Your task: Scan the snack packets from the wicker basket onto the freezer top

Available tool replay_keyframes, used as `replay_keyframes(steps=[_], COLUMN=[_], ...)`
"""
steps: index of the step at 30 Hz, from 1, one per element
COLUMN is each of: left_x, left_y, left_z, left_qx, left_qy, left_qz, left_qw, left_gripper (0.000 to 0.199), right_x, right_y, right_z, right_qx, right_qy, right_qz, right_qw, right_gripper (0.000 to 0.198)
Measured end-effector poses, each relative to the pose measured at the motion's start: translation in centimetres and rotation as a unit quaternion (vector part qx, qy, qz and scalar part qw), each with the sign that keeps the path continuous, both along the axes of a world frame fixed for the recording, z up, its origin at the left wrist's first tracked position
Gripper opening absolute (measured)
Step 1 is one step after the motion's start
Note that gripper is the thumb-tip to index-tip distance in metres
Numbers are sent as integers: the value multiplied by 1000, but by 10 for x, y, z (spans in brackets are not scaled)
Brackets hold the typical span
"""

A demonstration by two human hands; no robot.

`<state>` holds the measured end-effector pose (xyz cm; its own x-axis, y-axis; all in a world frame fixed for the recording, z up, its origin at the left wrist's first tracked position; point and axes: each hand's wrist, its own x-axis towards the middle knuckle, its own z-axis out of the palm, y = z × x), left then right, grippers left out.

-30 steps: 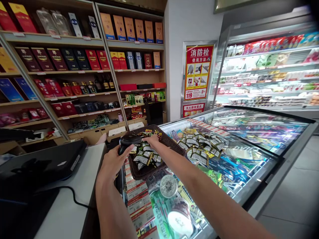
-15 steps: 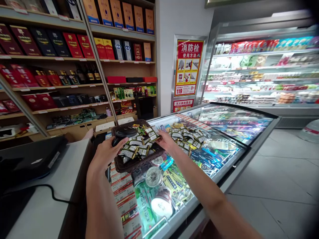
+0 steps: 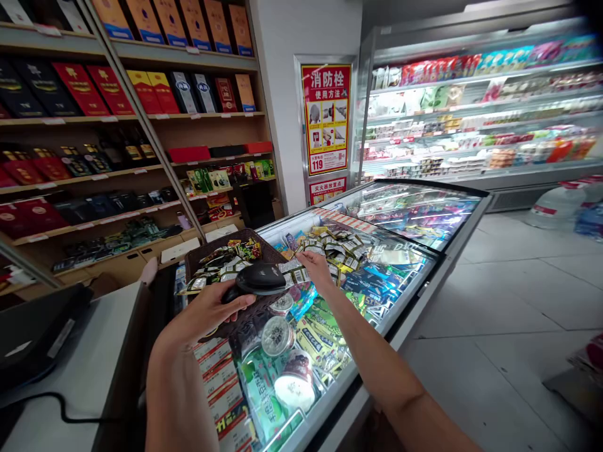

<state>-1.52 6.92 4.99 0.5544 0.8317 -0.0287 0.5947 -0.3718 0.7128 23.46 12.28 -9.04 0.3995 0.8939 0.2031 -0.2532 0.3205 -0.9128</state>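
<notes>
My left hand is closed around the handle of a black barcode scanner, held over the right side of a dark brown woven basket. Small snack packets fill the basket. Between the fingertips of my right hand is a snack packet, its barcode side showing, close in front of the scanner's head. To the right of the basket, a heap of similar packets lies on the glass top of the freezer.
Ice cream packs and tubs show inside the freezer. At the left stands a counter with a black device and a cable. Shelves of boxed goods line the back; a refrigerated display and large water bottles are on the right.
My left hand has moved the scanner rightward from over the basket's packets to the packet in my right hand. The view has turned a little to the right.
</notes>
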Motion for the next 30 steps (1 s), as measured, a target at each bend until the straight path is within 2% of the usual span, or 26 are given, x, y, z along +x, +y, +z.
replay_keyframes(steps=[4, 9, 15, 19, 22, 25, 28, 30], left_x=[8, 14, 17, 14, 8, 2, -4, -9], left_y=[6, 12, 9, 10, 13, 16, 16, 15], left_z=[-6, -14, -11, -11, -13, -14, -11, -8], left_qx=[3, 15, 9, 15, 14, 19, 21, 12], left_qy=[42, 45, 38, 51, 51, 47, 43, 30], left_qz=[-28, -34, -34, -34, -24, -7, 21, 44], left_qw=[999, 998, 999, 998, 998, 999, 999, 999], left_gripper=[43, 42, 41, 41, 44, 45, 48, 50], right_x=[5, 10, 9, 11, 23, 45, 67, 77], right_y=[1, 4, 3, 5, 10, 18, 25, 29], right_z=[-1, 0, 1, -1, -5, -15, -31, -43], right_qx=[-10, -16, -23, -5, 3, 3, -42, -86], right_qy=[-8, -25, 2, 1, 17, 30, 9, -39], right_qz=[19, 20, 36, 19, -39, -157, -298, -354], right_qw=[1000, 999, 999, 1000, 999, 987, 954, 930], right_gripper=[44, 42, 42, 38, 40, 43, 45, 44])
